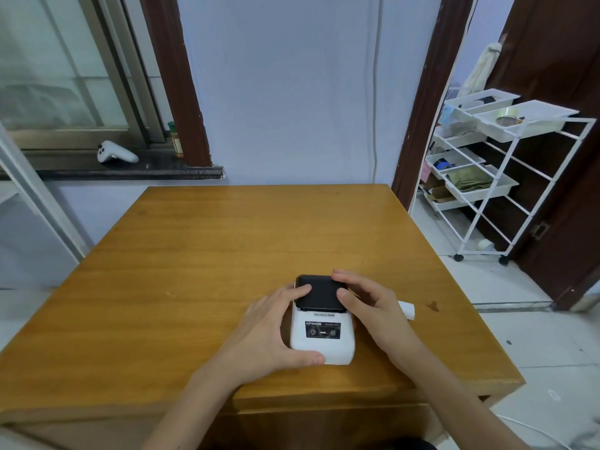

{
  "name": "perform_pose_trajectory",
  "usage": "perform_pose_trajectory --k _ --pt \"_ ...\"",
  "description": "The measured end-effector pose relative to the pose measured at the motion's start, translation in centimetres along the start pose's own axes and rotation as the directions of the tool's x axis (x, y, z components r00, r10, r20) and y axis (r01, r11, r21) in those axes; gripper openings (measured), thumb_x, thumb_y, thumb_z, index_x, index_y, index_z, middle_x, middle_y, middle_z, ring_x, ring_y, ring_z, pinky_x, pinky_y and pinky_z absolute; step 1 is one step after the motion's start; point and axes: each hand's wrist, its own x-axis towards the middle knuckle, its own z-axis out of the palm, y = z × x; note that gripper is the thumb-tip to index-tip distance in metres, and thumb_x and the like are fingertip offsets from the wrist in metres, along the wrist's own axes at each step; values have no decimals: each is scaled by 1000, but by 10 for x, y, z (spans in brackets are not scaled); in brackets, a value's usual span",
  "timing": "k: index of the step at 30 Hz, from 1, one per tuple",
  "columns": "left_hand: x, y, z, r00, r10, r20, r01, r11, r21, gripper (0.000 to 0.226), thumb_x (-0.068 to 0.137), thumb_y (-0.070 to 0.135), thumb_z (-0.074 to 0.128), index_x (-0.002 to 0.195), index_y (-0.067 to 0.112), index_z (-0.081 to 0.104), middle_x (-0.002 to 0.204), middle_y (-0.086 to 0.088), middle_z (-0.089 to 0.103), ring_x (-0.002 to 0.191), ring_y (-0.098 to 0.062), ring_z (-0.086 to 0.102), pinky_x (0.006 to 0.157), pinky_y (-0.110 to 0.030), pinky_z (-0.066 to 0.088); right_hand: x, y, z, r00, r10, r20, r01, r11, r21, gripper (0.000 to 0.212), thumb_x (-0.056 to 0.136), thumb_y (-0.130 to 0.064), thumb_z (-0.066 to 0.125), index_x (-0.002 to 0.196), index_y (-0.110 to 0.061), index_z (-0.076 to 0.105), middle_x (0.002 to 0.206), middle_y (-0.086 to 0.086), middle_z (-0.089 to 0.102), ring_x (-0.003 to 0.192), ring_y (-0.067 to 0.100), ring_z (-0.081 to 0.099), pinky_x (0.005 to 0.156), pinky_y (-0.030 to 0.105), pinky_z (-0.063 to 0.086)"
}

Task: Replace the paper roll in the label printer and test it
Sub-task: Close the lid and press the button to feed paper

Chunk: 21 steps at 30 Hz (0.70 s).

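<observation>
A small white label printer (pixel 319 344) with a black lid (pixel 321 293) lies flat on the wooden table (pixel 201 261) near its front edge. My left hand (pixel 269 332) clasps the printer's left side, thumb at its front corner and a finger on the lid. From the right, my right hand (pixel 370 306) rests thumb and fingers on the black lid, which looks closed. A white paper roll (pixel 407 309) lies on the table just behind my right hand, partly hidden by it.
A white wire rack (pixel 506 177) with trays stands on the floor to the right of the table. On the window sill at the back left lie a white controller (pixel 115 153) and a small bottle (pixel 177 141). A white cable (pixel 532 428) runs over the floor at the lower right.
</observation>
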Motion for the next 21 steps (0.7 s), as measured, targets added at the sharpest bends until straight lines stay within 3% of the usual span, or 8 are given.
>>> perform_pose_trajectory --k 4,8,14,18,21 --pt "1 0 0 1000 3 -10 -3 999 -40 105 49 83 69 138 59 17 147 32 19 136 0 25 117 -38 25 0 -1 -2 1000 -18 16 18 1000 -4 23 89 -15 64 107 -27 72 129 -10 63 117 0 58 82 20 54" --pt "1 -1 1 1000 3 -7 -3 999 -44 109 50 83 69 143 55 19 149 30 20 136 -1 25 118 -38 25 1 -2 -2 999 -23 29 22 1000 7 23 90 -11 63 108 -22 71 128 -7 62 113 -1 60 75 23 57" --pt "1 -3 2 1000 5 4 -5 999 -43 110 50 87 67 142 55 17 158 21 22 141 -7 27 119 -42 27 3 -4 -5 997 -25 76 28 998 -47 23 90 -13 62 107 -28 69 127 -11 62 114 -2 59 81 26 57" --pt "1 -4 3 1000 19 9 -19 999 -31 112 47 93 62 141 56 16 160 19 20 144 -9 25 120 -43 24 5 -8 -7 989 -11 147 26 995 -101 23 92 -12 60 111 -23 65 129 -11 58 112 -4 58 85 36 56" --pt "1 -2 4 1000 13 14 -13 1000 1 114 50 90 59 148 50 17 163 16 17 145 -10 22 121 -41 21 5 -6 -9 987 -9 160 29 992 -119 23 92 -13 60 111 -25 65 131 -13 57 116 -3 56 87 31 56"
